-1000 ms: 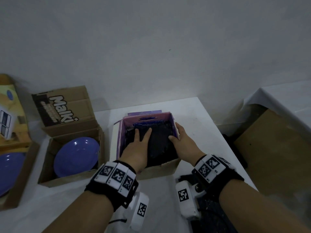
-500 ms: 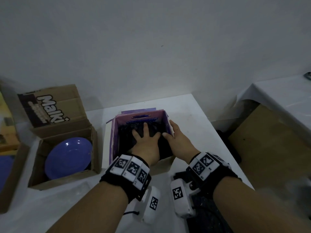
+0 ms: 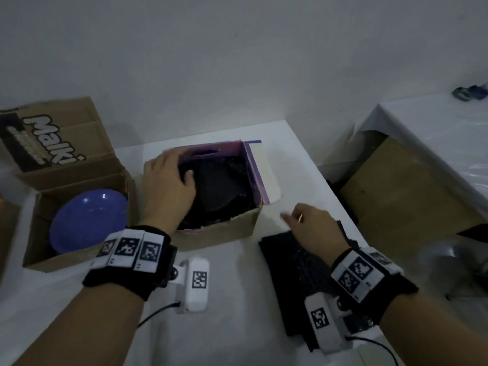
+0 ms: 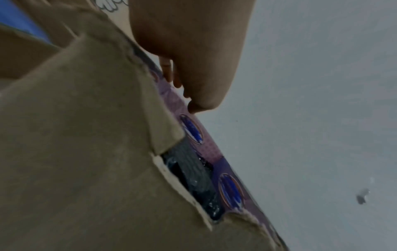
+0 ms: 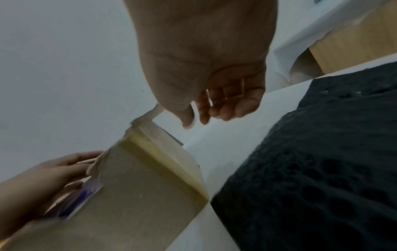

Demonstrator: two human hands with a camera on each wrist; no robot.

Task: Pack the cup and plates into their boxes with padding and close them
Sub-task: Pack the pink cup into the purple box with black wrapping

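Note:
A cardboard box (image 3: 224, 232) with a purple printed lining stands open mid-table, and black bubble padding (image 3: 224, 188) fills it. My left hand (image 3: 169, 186) grips its left wall, fingers over the rim, thumb inside on the padding. The left wrist view shows the fingers (image 4: 176, 79) curled over the purple edge, with padding (image 4: 193, 173) below. My right hand (image 3: 298, 217) hovers outside the box near its out-folded right flap (image 3: 266, 175), fingers relaxed and holding nothing. Under it lies a stack of black padding sheets (image 3: 285, 273). A blue plate (image 3: 87, 223) sits uncovered in the "Malki" box (image 3: 34, 260). No cup shows.
The table's right edge (image 3: 343, 202) runs close past my right hand. Beyond it stand a brown board (image 3: 409, 194) and a second table under a white cover (image 3: 435, 143). Part of another cardboard box (image 3: 8, 225) shows at the far left.
My right hand has left the box and moved right, over the loose padding sheets. My left hand shifted from pressing the padding to gripping the left wall. The right flap now lies folded outward.

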